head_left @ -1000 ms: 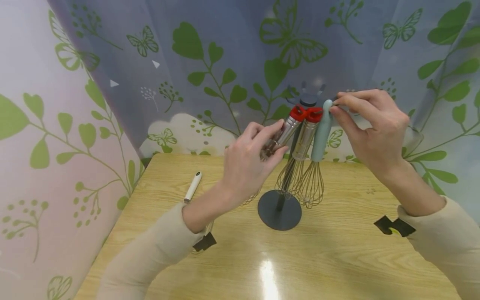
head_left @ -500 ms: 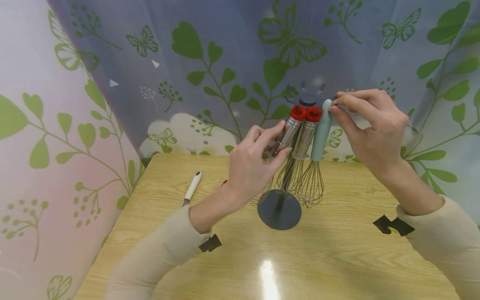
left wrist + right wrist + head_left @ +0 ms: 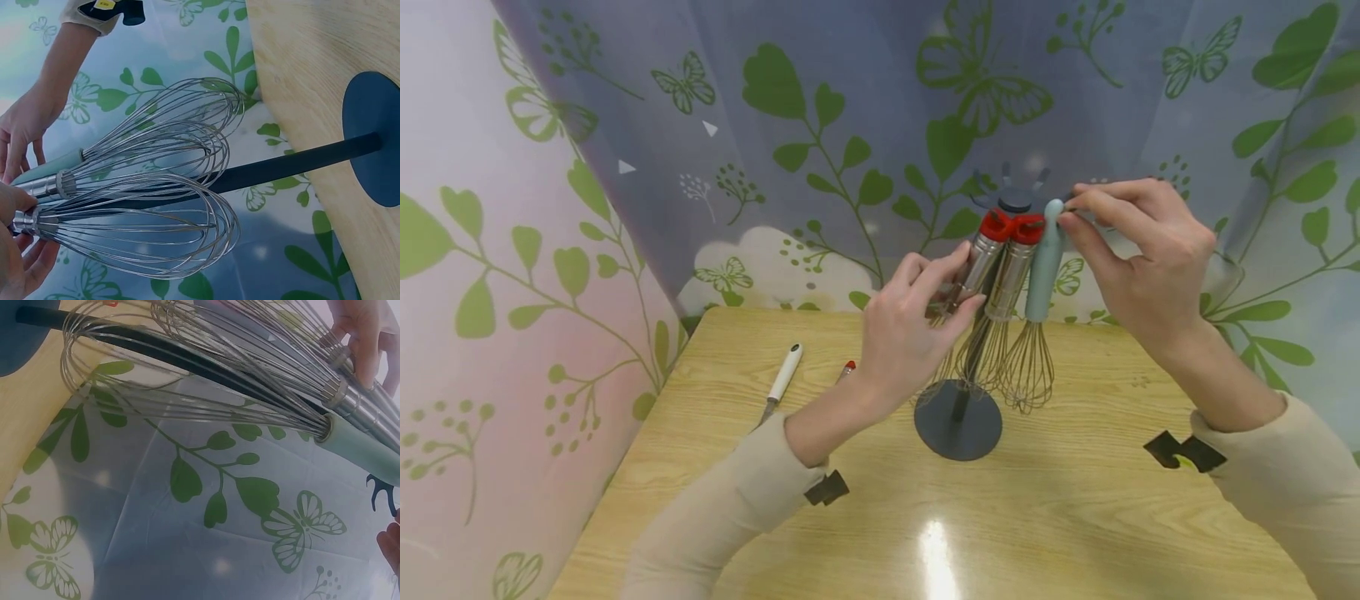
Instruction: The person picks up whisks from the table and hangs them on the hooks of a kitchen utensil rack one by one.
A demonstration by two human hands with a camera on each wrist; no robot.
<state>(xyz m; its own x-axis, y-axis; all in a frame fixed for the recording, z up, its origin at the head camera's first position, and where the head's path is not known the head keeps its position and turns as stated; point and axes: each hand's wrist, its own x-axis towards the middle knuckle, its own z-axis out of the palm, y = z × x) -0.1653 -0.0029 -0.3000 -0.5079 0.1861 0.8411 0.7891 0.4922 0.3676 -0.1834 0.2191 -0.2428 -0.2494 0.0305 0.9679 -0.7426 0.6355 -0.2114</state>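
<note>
In the head view, my left hand (image 3: 898, 337) grips the metal handle of a red-topped whisk (image 3: 977, 260), thumb and fingers around it. Beside it a second red-topped whisk (image 3: 1004, 287) hangs from a dark stand (image 3: 958, 421), wires down. A whisk with a pale blue handle (image 3: 1043, 275) hangs to the right of both. At its top, the thumb and index finger of my right hand (image 3: 1150, 258) pinch the end of a stand hook, largely hidden by the fingers. Wire heads of all three whisks (image 3: 144, 225) lie close along the pole (image 3: 294, 164) in the left wrist view.
On the wooden table (image 3: 1075, 508), a white-handled utensil (image 3: 787, 371) lies left of the stand, partly behind my left sleeve. A red-tipped handle (image 3: 848, 368) shows behind my left forearm. Other hooks (image 3: 1015, 198) fan out at the stand's top. A patterned curtain (image 3: 850, 100) hangs behind.
My left hand has shifted slightly right with its whisk, uncovering the red-tipped handle on the table. The pale blue whisk's wires swing a little right. My right hand stays at the hook.
</note>
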